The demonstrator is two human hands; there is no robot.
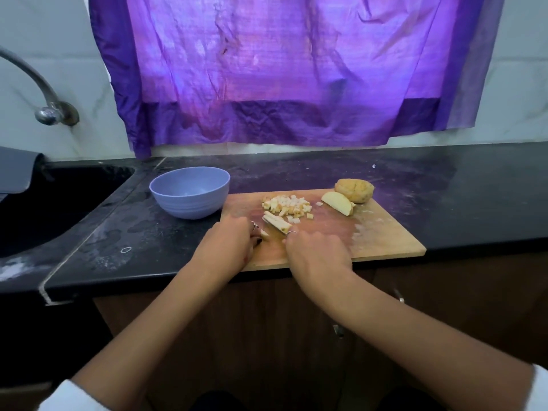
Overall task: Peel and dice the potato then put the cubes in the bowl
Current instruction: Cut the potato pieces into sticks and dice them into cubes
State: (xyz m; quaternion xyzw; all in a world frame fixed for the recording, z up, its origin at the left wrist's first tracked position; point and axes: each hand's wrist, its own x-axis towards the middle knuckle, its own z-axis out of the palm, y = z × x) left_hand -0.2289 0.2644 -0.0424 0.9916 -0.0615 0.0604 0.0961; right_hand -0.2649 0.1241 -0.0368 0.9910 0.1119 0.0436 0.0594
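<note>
The left hand (229, 243) lay on the near left part of the cutting board (385, 241), its fingers curled down onto the near end of a bundle of potato strips (276, 223), a ring visible on one finger. A small pale piece showed just beside its fingertips. The right hand (315, 256) rested beside it toward the board's near edge, fingers curled inward with a ring on the forefinger; the forefinger reached the near right end of the strips. Whether it held a knife could not be told, since its palm and whatever lay beneath were hidden; a thin dark sliver between the two hands was too blurred to identify. The two hands were close together, almost touching, with the strips lying tilted between them and pointing toward the board's far left.

Just beyond the strips, near the middle of the board's far edge, sat a loose pile of diced cubes (289, 206), pale with some orange-tinted faces. Toward the far right corner lay a cut potato wedge (338, 204), flat face up, and touching it behind, at the board's far edge, an unpeeled potato piece (354, 189).

The lilac bowl (189, 191) stood upright on the black counter (459, 197), just beside the board's far left corner, with no cubes visible inside. A sink (53, 203) was set into the counter's left end under a tap (44, 96), and a purple curtain (281, 69) hung behind.
</note>
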